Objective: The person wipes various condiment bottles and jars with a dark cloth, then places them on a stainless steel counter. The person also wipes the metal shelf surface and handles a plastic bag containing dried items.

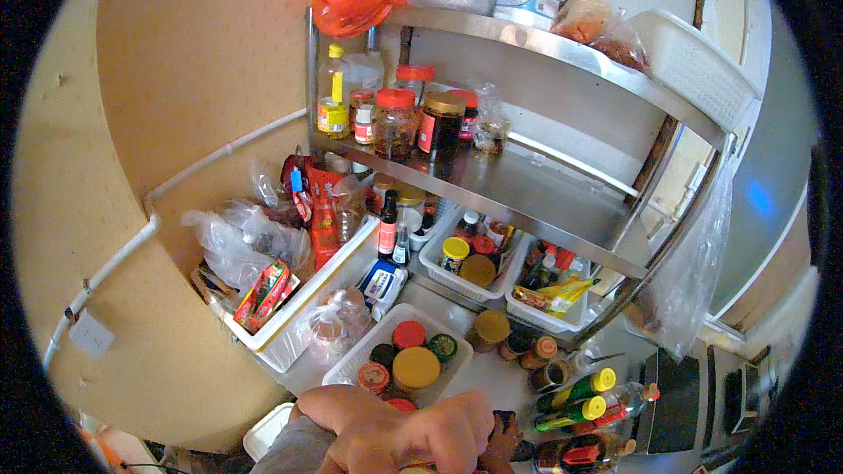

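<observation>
At the bottom middle, close to the camera, is my left hand (408, 438), bent and with its fingers curled. A grey sleeve or cloth (296, 444) lies beside it. Whatever is under the hand is hidden. Just to its right, a part of a darker, shadowed hand, seemingly my right hand (502, 446), shows next to a small dark object; its grip is unclear. Directly beyond my left hand stands a white plastic basket (349, 357) of lidded jars, including a wide tan-lidded jar (416, 367). Yellow-capped green bottles (571, 401) stand right of the hands.
A steel shelf rack (527, 178) rises behind, holding jars, bottles and bags. On the left is a white bin (309, 306) of packets. Two more baskets (467, 284) (550, 317) sit under the rack. A plastic bag (691, 263) hangs at right. Black appliances (672, 401) stand beyond the bottles.
</observation>
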Available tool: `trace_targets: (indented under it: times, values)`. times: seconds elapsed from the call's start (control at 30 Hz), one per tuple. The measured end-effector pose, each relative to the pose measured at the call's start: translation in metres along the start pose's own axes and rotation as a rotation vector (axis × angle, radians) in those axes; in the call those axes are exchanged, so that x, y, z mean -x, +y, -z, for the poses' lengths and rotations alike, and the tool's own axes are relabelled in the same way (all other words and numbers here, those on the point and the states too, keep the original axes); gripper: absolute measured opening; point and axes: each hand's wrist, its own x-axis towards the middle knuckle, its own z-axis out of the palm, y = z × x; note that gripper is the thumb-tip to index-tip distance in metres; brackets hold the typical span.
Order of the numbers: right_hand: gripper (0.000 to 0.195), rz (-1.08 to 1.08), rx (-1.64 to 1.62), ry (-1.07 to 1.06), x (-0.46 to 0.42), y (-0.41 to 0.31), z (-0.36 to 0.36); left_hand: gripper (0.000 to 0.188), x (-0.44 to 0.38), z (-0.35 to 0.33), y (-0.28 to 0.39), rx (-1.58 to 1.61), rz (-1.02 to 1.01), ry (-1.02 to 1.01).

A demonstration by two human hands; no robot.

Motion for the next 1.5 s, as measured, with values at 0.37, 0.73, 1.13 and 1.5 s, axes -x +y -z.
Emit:
trace_targets:
  times: [0.37, 0.73, 1.13, 1.5]
  values:
    - [0.063, -0.033, 0.091, -0.064, 0.000, -0.022, 0.020, 0.040, 0.041, 0.044, -0.001, -0.031, 0.441, -0.157]
    - [0.056, 0.015, 0.083, -0.059, -0.014, -0.030, 0.032, 0.098, 0.098, 0.363, -0.094, -1.876, 0.804, 0.598]
    - [0.055, 0.003, -0.094, -0.096, -0.049, -0.028, 0.023, 0.108, 0.100, 0.414, -0.140, -2.031, 0.591, 0.936]
    - [0.054, 0.062, -1.277, 0.540, -0.117, -0.075, 0.187, 0.111, 0.107, 0.233, -0.079, -1.612, 0.478, 0.401]
